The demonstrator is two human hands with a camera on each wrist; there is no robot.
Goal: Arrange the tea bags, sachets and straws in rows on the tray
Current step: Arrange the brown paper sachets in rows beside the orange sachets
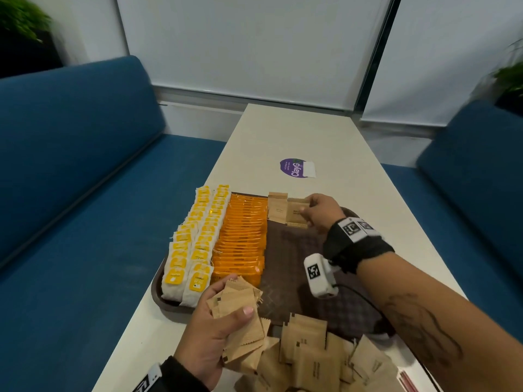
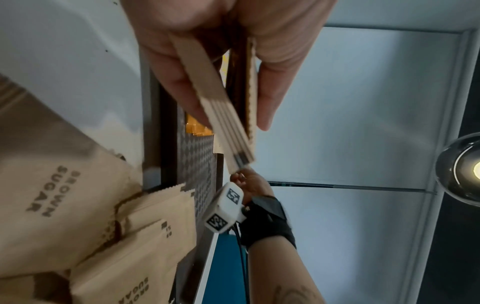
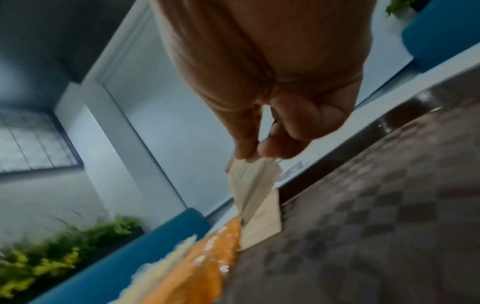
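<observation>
Right grip pinched on brown sugar sachets at tray far end; left grip clutched spare stack. Tea bags, orange sachets rowed. Loose pile, straws outstanding.

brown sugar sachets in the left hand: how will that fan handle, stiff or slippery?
Likely light and semi-stiff: the brown sugar sachets stay flat, fanned out past the left hand. Probably prone to sliding apart, since the thumb clamps several loose paper faces. The crimped edges may catch on neighbours in the pile of sachets.
</observation>
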